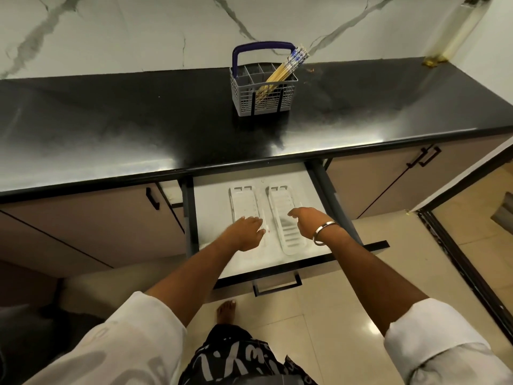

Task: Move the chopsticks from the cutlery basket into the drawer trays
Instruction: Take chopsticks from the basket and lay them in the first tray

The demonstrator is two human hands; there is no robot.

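A grey cutlery basket [263,91] with a blue handle stands on the black countertop. A bundle of yellow chopsticks [286,68] with blue-patterned tops leans to the right inside it. Below, the white drawer [211,218] is pulled out. Two long clear trays lie in it side by side, the left tray [244,201] and the right tray [283,207]. My left hand [247,232] rests flat on the near end of the left tray. My right hand [308,219], with a metal bangle at the wrist, hovers over the right tray, fingers spread. Both hands hold nothing.
The black countertop [138,129] runs across the view under a marble wall. Closed cabinet doors [83,226] flank the drawer. The drawer's front handle [277,286] juts toward me. My bare foot [226,311] stands on the tiled floor below.
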